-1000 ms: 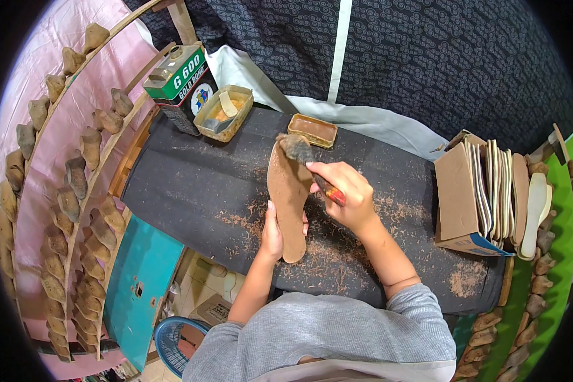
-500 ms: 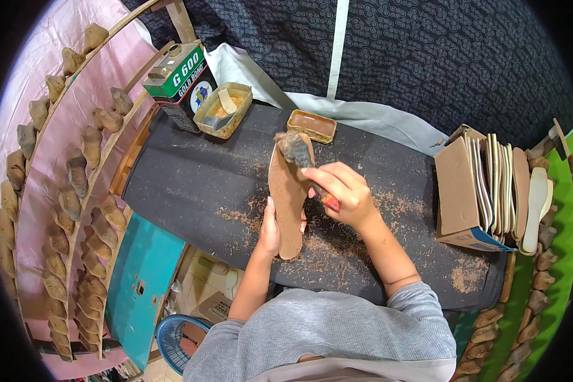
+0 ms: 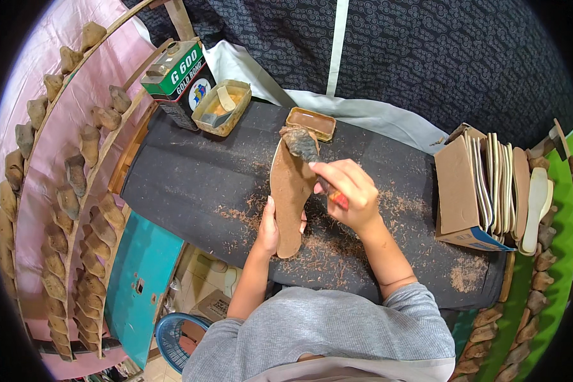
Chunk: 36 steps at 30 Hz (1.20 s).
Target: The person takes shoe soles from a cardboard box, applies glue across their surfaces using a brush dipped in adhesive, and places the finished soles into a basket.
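A brown, foot-shaped insole [image 3: 290, 204] is held lengthwise over the dark-covered table. My left hand [image 3: 270, 230] grips it near its narrow heel end, thumb along the left edge and fingertips showing at the right edge. In my right hand [image 3: 351, 196] is a paintbrush [image 3: 304, 145] with a dark handle that is red at its end. Its clumped, dirty bristles lie against the wide toe end of the insole. Just beyond the toe sits a small rectangular tub [image 3: 312, 123] with brown liquid in it.
Brown shavings [image 3: 337, 254] litter the black table cover [image 3: 191, 165]. At the back left stand a metal can [image 3: 181, 83] and a yellowish tub [image 3: 226, 111] with a spreader. A cardboard box [image 3: 455, 191] of insoles is at right. Racks of wooden shoe lasts [image 3: 76, 175] flank the table.
The brush has moved slightly right across the toe end of the insole, my right hand with it. My left hand keeps its hold on the insole almost in place.
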Each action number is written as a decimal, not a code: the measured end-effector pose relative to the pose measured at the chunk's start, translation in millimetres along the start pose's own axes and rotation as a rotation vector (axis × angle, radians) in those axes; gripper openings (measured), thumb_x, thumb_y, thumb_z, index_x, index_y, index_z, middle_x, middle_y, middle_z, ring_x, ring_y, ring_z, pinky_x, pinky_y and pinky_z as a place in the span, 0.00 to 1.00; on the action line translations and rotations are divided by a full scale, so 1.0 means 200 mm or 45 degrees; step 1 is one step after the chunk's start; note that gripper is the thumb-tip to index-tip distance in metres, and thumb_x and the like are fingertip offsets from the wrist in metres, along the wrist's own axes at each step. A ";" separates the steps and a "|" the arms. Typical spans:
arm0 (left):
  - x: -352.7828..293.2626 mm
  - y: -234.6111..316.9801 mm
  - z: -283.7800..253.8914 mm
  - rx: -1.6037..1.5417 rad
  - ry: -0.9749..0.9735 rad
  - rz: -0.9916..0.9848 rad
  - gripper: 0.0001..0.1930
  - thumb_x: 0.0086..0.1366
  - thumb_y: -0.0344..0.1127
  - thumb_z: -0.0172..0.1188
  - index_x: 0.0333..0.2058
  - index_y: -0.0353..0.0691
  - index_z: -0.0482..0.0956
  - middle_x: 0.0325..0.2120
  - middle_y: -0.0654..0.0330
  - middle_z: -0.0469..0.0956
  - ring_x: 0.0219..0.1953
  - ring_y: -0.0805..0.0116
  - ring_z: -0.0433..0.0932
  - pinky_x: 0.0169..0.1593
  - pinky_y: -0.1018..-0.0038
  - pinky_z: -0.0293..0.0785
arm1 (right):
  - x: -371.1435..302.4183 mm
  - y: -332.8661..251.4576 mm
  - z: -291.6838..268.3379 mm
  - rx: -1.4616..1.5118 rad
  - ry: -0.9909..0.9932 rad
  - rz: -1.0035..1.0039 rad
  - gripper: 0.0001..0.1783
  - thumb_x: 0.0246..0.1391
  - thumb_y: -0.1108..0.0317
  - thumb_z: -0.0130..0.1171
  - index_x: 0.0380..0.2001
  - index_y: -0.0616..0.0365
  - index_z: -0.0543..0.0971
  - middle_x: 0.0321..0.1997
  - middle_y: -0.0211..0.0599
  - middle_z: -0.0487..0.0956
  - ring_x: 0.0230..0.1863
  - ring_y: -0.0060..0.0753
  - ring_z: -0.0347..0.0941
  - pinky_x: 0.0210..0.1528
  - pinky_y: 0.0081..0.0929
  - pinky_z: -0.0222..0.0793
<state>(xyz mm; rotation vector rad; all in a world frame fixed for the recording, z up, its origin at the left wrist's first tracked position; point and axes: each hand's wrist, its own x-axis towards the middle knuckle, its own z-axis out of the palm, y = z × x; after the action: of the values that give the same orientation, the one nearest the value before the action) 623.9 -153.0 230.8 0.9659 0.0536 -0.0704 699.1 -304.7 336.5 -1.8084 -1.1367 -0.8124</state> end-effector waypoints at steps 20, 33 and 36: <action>0.01 0.02 -0.01 -0.031 -0.033 0.064 0.34 0.67 0.61 0.22 0.43 0.35 0.68 0.24 0.55 0.72 0.21 0.64 0.72 0.27 0.70 0.71 | -0.04 0.08 -0.02 -0.040 0.214 0.121 0.24 0.29 0.84 0.59 0.38 0.58 0.79 0.28 0.37 0.78 0.28 0.38 0.74 0.32 0.29 0.71; 0.01 0.06 -0.01 -0.102 -0.037 0.053 0.35 0.68 0.60 0.21 0.39 0.35 0.70 0.24 0.55 0.72 0.22 0.65 0.71 0.29 0.70 0.70 | -0.02 0.03 -0.01 0.037 0.109 0.039 0.22 0.30 0.80 0.60 0.36 0.62 0.78 0.24 0.39 0.75 0.24 0.38 0.72 0.27 0.30 0.68; 0.04 0.05 -0.05 -0.168 -0.020 0.083 0.34 0.68 0.60 0.21 0.39 0.35 0.69 0.24 0.55 0.73 0.23 0.64 0.72 0.28 0.70 0.70 | -0.07 0.03 -0.01 0.330 -0.174 -0.049 0.21 0.28 0.79 0.61 0.35 0.62 0.78 0.23 0.39 0.75 0.23 0.39 0.71 0.27 0.30 0.68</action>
<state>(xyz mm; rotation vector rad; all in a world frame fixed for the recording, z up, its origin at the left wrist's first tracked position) 631.6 -139.2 233.3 0.8342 0.0119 -0.0139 699.4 -313.6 324.7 -1.6488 -1.3043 -0.5413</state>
